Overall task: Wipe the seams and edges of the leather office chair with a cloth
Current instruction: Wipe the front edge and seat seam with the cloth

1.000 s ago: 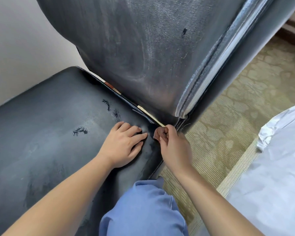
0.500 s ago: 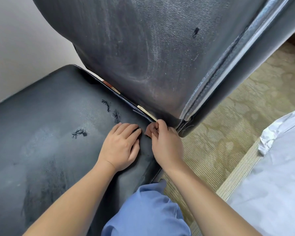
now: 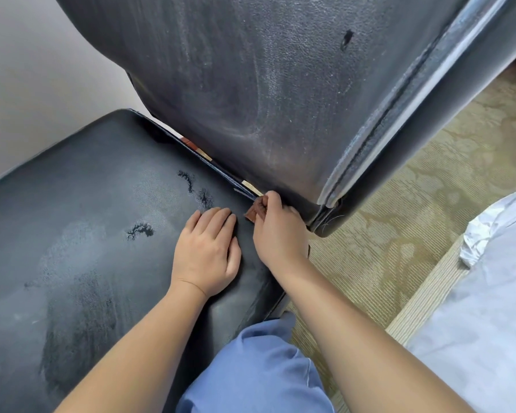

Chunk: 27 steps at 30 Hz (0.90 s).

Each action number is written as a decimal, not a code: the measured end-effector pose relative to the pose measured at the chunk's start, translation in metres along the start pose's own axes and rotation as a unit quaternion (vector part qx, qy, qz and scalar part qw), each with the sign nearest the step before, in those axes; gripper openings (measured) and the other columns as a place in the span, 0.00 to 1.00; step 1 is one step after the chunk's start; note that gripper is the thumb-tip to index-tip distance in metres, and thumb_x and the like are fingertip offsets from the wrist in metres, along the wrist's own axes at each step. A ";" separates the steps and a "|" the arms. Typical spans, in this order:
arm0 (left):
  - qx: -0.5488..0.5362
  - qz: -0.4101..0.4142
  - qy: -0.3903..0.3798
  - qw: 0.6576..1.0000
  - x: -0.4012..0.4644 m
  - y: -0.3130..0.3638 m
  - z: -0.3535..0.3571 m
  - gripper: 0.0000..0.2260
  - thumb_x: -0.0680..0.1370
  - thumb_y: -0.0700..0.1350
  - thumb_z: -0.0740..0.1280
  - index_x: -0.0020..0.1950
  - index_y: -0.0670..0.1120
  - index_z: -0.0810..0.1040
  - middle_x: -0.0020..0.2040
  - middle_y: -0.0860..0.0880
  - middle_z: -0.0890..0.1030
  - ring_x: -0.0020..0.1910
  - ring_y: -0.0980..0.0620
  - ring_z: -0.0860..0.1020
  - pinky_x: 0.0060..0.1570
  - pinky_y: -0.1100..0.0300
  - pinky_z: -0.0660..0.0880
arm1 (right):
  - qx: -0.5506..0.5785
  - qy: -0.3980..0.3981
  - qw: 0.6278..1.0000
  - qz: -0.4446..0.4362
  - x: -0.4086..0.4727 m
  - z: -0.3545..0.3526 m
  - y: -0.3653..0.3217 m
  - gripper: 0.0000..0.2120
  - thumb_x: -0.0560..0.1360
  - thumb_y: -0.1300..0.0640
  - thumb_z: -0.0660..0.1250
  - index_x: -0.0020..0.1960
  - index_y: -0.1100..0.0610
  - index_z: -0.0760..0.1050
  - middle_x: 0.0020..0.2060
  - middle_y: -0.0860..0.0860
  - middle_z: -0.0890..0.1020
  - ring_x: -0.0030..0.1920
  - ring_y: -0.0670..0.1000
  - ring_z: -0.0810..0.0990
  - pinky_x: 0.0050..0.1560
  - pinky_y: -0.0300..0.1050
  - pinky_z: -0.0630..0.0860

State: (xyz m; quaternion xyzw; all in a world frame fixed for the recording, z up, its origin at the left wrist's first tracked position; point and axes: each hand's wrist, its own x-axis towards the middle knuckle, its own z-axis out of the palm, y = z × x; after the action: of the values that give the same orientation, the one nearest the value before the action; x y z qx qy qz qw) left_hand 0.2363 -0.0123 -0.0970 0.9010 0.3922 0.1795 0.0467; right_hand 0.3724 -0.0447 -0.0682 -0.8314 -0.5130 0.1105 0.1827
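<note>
Patterned olive carpet [image 3: 399,234] runs beside the black leather chair, with a pale wall [image 3: 27,84] behind it and white bedding [image 3: 489,293] at the right edge. Worn leather shows on the seat [image 3: 87,234], with cracked patches and dull wipe marks, and the backrest [image 3: 265,99] rises above it with a piped edge down its right side. At the crease where seat meets backrest, the right hand [image 3: 277,231] has its grip clamped on a small brown cloth [image 3: 255,211], pressed into the near end of that seam. Flat and empty, fingers together, the left hand [image 3: 209,248] bears down on the seat just beside it, seemingly to open the gap. Seam wiping looks to be under way; the next move likely calls for drawing the cloth along the crease toward the far corner, keeping pressure into the fold.
</note>
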 end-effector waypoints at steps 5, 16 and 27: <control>0.003 -0.003 -0.002 1.000 -0.001 0.001 0.000 0.18 0.74 0.45 0.58 0.56 0.37 0.81 0.55 0.42 0.81 0.54 0.41 0.78 0.59 0.47 0.72 | 0.010 0.029 0.999 -0.021 -0.029 -0.001 0.013 0.15 0.75 0.59 0.65 0.61 0.58 0.71 0.50 0.58 0.81 0.54 0.60 0.76 0.48 0.50 0.72; 0.016 -0.006 -0.003 1.000 -0.001 0.001 0.001 0.19 0.73 0.45 0.58 0.56 0.38 0.81 0.55 0.42 0.82 0.55 0.41 0.79 0.58 0.46 0.72 | -0.009 0.009 0.999 -0.041 0.005 0.015 0.000 0.19 0.78 0.60 0.59 0.68 0.57 0.63 0.59 0.55 0.77 0.61 0.56 0.73 0.59 0.43 0.64; 0.016 -0.007 -0.003 1.000 -0.001 0.002 -0.001 0.19 0.73 0.45 0.59 0.56 0.38 0.81 0.55 0.43 0.82 0.55 0.42 0.79 0.59 0.47 0.71 | 0.006 0.031 0.999 -0.026 -0.035 0.009 0.014 0.20 0.71 0.64 0.67 0.62 0.59 0.72 0.50 0.57 0.81 0.53 0.59 0.78 0.48 0.48 0.74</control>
State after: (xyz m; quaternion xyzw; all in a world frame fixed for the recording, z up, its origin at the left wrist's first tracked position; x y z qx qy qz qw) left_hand 0.2365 -0.0145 -0.0958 0.8993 0.4013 0.1703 0.0342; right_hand 0.3647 -0.0801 -0.0824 -0.8199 -0.5278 0.0829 0.2058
